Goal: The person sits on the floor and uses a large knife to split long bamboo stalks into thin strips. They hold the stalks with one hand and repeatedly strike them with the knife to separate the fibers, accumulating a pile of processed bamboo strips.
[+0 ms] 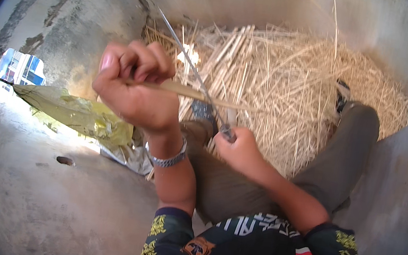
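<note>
My left hand (136,87), raised at centre left with a metal watch on its wrist, is closed on one end of a pale thin strip (188,90) that looks like split bamboo. Rightward from that fist the strip crosses the long, narrow blade of a knife (190,57). My right hand (241,149) is wrapped around the knife's handle, lower and to the right. Its blade slants up and to the left, past my left fingers. Whether the blade's edge bites into the strip cannot be made out.
Loose pale shavings and strips (287,92) cover the floor ahead, between my legs. A yellow-green sack (76,112) hangs at the left. Concrete walls (263,3) close in around me, with a small hole (66,161) at lower left. My bent right leg (350,143) stands at the right.
</note>
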